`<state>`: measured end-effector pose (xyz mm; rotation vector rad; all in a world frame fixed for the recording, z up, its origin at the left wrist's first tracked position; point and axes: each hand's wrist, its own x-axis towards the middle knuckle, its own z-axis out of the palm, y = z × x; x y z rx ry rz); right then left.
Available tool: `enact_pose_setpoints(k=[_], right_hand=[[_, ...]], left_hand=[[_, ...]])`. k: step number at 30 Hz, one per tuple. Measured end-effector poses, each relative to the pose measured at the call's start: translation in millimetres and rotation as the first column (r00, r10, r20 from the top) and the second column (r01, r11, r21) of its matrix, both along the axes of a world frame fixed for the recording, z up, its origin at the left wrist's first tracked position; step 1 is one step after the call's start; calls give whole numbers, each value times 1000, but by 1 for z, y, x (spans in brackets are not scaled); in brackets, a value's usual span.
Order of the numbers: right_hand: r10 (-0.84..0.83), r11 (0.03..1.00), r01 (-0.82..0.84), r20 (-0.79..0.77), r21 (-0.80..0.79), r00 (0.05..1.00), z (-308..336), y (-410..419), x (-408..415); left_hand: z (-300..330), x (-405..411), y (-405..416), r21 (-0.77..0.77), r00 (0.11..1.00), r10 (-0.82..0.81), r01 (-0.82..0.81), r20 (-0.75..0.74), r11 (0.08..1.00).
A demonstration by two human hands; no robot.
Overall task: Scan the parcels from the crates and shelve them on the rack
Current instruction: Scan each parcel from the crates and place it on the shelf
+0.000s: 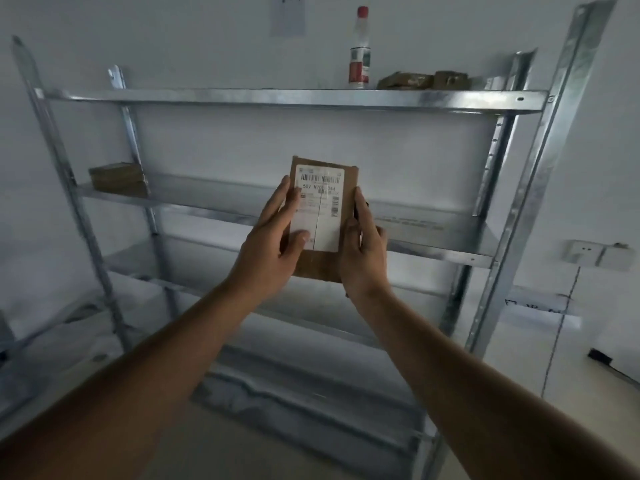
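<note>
A flat brown cardboard parcel (327, 178) with a white barcode label faces me, held up in front of the metal rack (277, 98). My left hand (273, 237) grips its left edge, thumb lying across the label. My right hand (363, 251) grips its right edge with the thumb on the front. The parcel hangs in the air at the height of the second shelf (433, 233). No crates or scanner are in view.
A brown parcel (117, 180) lies at the left end of the second shelf. On the top shelf stand a red-capped bottle (359, 50) and two brown parcels (424, 80). A wall socket (595, 254) sits to the right, lower shelves below.
</note>
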<state>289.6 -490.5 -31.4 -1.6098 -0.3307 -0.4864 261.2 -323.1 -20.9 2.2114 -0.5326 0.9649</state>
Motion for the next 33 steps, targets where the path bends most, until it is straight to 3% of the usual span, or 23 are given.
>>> enact_pose_setpoints(k=[8, 22, 33], right_hand=[[87, 995, -88, -10, -46, 996, -4, 118, 68], [281, 956, -278, 22, -92, 960, 4, 329, 255], [368, 924, -365, 10, -110, 930, 2, 530, 338]], left_hand=[[-12, 53, 116, -14, 996, 94, -94, 5, 995], [-8, 200, 313, -60, 954, 299, -300, -14, 952], [-10, 272, 507, -65, 923, 383, -384, -28, 921]])
